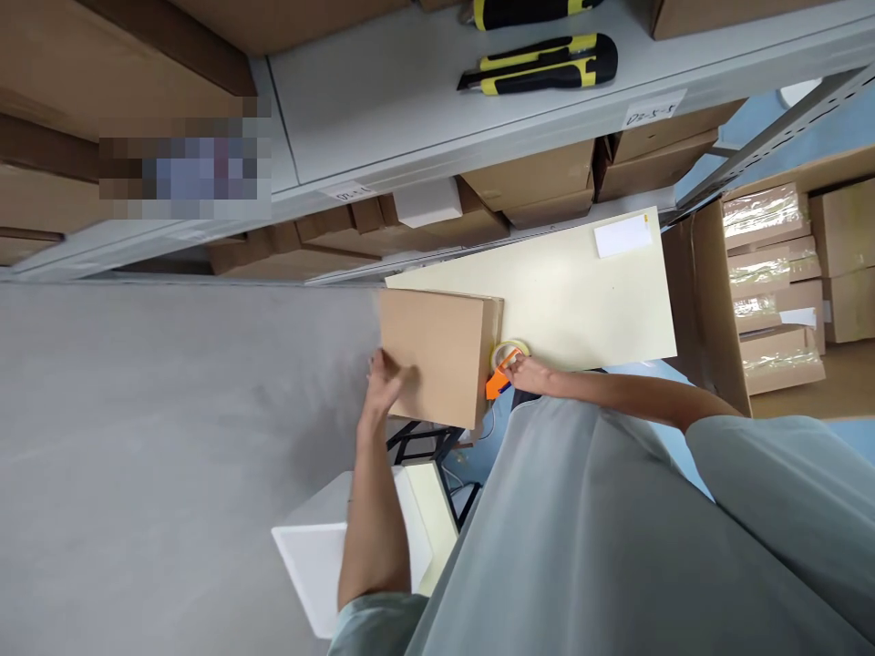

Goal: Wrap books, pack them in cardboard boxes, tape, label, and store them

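A closed brown cardboard box (pixel 434 351) rests on the left end of a cream tabletop (pixel 581 292). My left hand (pixel 384 387) lies against the box's left side, fingers apart, with the thumb over its top face. At the opposite side, my right hand (pixel 530 374) is closed on an orange tape dispenser (pixel 498 383) that carries a roll of clear yellowish tape. The dispenser is right beside the box's right side; whether the tape touches the cardboard I cannot tell.
Above the table runs a grey shelf (pixel 383 100) bearing two yellow-black utility knives (pixel 547 66) and cardboard boxes. A large open carton (pixel 711 301) of taped boxes stands at right. A white label (pixel 622 237) lies on the tabletop. A white container (pixel 314 556) sits lower left.
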`<action>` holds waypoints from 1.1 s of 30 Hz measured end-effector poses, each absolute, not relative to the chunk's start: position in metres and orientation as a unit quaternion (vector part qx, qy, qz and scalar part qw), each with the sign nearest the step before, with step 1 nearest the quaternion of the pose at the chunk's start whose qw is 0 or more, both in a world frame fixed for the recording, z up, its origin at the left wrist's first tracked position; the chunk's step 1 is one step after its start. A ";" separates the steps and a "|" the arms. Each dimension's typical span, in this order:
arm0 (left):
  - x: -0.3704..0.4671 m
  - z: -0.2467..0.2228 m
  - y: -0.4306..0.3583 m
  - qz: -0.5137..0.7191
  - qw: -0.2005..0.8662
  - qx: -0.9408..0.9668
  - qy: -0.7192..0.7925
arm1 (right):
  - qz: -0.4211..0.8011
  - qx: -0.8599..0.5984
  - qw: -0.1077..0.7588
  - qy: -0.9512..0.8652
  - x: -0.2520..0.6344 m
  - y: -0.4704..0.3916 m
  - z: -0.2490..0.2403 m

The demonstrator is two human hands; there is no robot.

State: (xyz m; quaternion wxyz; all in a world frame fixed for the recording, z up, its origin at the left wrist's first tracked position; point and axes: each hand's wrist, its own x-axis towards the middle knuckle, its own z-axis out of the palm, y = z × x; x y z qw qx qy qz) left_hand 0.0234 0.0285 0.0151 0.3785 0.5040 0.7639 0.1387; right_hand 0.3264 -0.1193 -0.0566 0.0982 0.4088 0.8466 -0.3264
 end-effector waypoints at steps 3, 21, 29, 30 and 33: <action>0.106 -0.014 0.046 0.136 0.311 0.581 0.740 | -0.344 0.425 0.091 0.832 0.304 -0.128 -0.063; 0.237 -0.059 -0.002 0.127 0.214 0.657 0.711 | -0.385 0.516 0.056 0.763 0.427 -0.177 -0.082; 0.253 -0.052 -0.032 0.105 0.240 0.735 0.626 | -0.253 0.574 0.127 0.769 0.551 -0.089 -0.107; 0.254 -0.050 -0.036 0.100 0.248 0.748 0.608 | -0.245 0.577 0.124 0.769 0.543 -0.074 -0.108; 0.255 -0.042 -0.046 0.083 0.292 0.782 0.544 | -0.240 0.564 0.113 0.782 0.510 -0.046 -0.109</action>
